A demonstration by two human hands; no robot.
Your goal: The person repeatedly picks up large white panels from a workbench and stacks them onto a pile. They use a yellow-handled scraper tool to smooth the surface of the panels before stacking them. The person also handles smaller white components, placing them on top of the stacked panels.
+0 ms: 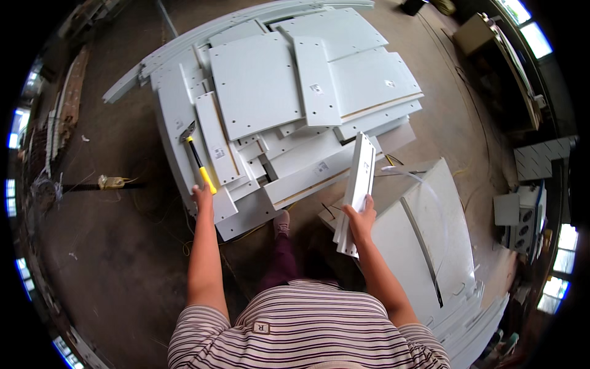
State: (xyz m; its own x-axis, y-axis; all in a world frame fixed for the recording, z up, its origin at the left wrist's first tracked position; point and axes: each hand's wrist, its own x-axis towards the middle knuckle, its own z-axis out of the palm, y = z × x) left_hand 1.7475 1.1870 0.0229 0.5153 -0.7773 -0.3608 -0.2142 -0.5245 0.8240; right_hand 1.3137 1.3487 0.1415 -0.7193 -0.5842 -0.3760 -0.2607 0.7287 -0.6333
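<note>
My left hand (202, 197) is closed at the lower end of a hammer (206, 178). The hammer has a yellow and black handle and a dark metal head, and it reaches over the left side of a stack of white panels (255, 80). How far the fingers wrap round the grip is hard to see. In my right hand (362, 218) is a bundle of narrow white boards (359, 178), tilted up and away from me, with holes near its ends. The fingers grip its right edge, and its far end is beside the stack's near right corner.
To my right, large white panels (424, 227) lie with a dark strip on them. Long white strips (233, 21) edge the stack's far side. A cable fitting (110, 182) rests on the floor at left. Further right are a cabinet (491, 55) and a grey machine (522, 215).
</note>
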